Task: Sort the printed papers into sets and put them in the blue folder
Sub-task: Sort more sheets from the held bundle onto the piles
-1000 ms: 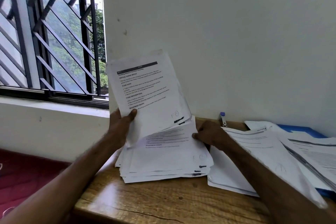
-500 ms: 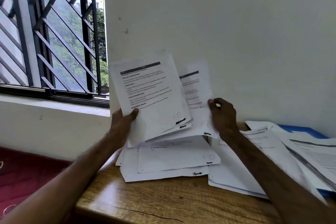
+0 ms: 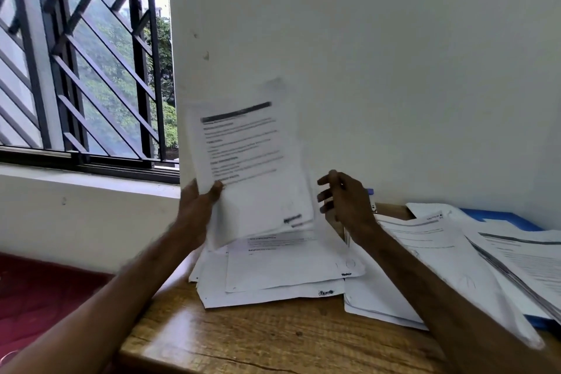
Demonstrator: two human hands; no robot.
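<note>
While your left hand (image 3: 197, 209) pinches a few raised sheets (image 3: 252, 167) and your right hand (image 3: 343, 200) hovers beside them, fingers spread and empty, much remains: a loose pile (image 3: 282, 279) lies unsorted below, and the blue folder (image 3: 510, 218) sits half-buried at right.

Barred window (image 3: 91, 70) with green trees (image 3: 115, 48) up left of my left hand (image 3: 197, 209), plain white wall (image 3: 394, 55) behind it, wooden desk (image 3: 273, 337) underneath, red surface (image 3: 45, 297) lower left.
</note>
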